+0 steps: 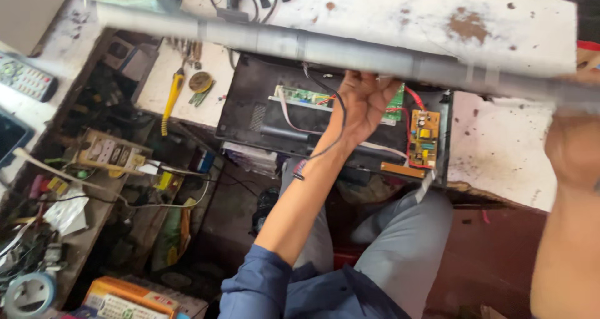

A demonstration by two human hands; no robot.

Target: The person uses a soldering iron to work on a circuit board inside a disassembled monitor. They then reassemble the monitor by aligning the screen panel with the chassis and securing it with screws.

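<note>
A long grey panel (262, 39), seen nearly edge-on, stretches across the view above a stained white workbench (500, 144). My left hand (362, 100) reaches up and grips the panel's lower edge near its middle. My right hand (572, 147), blurred at the right border, holds the panel's right end. Below the panel an opened black television back (250, 116) lies on the bench, with a green circuit board (300, 95) and a yellow power board (424, 137) inside. A black cable (331, 141) hangs over my left wrist.
A yellow-handled screwdriver (172, 97) lies on the bench at the left. A remote control (25, 78), a power strip (112, 150), a tape roll (28, 294) and an orange box (125, 297) crowd the cluttered left side. My grey-trousered knees (406, 244) sit under the bench.
</note>
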